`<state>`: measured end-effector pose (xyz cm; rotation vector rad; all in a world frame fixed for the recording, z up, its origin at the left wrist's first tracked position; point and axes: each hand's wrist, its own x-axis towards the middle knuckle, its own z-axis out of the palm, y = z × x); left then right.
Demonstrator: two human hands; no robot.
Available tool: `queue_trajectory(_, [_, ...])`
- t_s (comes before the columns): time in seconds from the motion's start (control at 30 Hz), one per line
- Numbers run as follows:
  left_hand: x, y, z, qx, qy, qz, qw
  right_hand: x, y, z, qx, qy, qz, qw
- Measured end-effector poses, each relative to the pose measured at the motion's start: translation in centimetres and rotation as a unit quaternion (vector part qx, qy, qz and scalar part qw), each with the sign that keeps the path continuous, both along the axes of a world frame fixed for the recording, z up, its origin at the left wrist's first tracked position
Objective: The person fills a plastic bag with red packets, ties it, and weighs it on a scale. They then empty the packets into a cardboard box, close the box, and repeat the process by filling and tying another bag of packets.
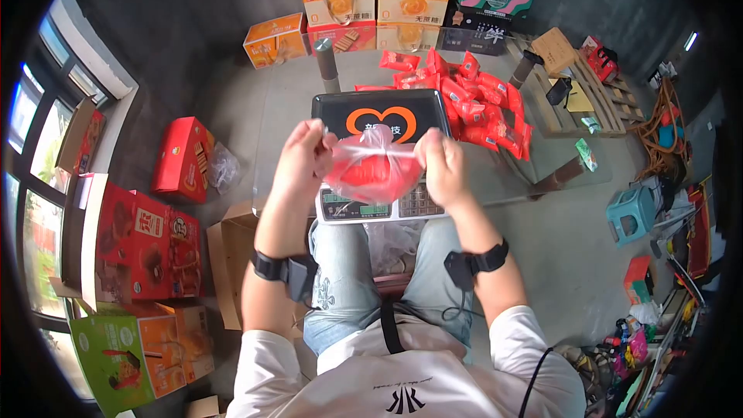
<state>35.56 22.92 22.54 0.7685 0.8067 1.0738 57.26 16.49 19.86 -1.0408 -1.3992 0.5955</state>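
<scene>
A clear plastic bag [371,173] with red packets inside hangs in front of the scale's display, its neck gathered and twisted or knotted. My left hand [303,156] is closed on one end of the bag's neck, and my right hand [443,164] grips the opposite end. Just beyond them is the black tray [333,106] of the scale, with an orange heart mark. The scale's keypad [418,203] shows partly behind the bag. A pile of red packets [484,104] lies on the glass table [286,101] to the right of the tray.
Orange gift boxes [338,6] are stacked behind the table. Red boxes [139,244] and an open cardboard box [232,263] stand at the left. To the right are a wooden pallet [596,112] and a blue stool [631,215]. Dark upright cylinders rise near the table's edges.
</scene>
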Motion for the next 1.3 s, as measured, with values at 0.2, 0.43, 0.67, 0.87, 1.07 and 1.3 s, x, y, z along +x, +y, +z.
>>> queue_trajectory(0.2, [-2.8, 3.0, 0.9, -0.020, 0.023, -0.018, 0.999, 2.0, 0.6, 2.2, 0.053, -0.219, -0.078, 0.971])
queue_trajectory(0.43, [-1.4, 5.8, 2.6, 0.065, 0.017, 0.019, 0.998, 2.1, 2.9, 3.9, 0.098, -0.253, -0.136, 0.953])
queue_trajectory(0.67, [2.0, 6.4, 0.1, 0.108, 0.079, 0.048, 0.990, 2.6, 5.2, -1.1, 0.069, -0.118, -0.094, 0.986])
queue_trajectory(0.87, [2.9, 3.7, -6.8, 0.032, 0.029, 0.049, 0.998, 2.6, 1.9, -5.8, -0.028, -0.189, -0.068, 0.979])
queue_trajectory(1.07, [0.9, 1.0, -10.4, 0.001, 0.025, 0.117, 0.993, 4.7, -1.2, -10.4, 0.010, -0.103, -0.125, 0.987])
queue_trajectory(1.3, [-4.9, -6.9, -22.3, -0.233, -0.214, -0.050, 0.947, 8.0, -9.3, -24.4, -0.090, -0.137, -0.432, 0.887])
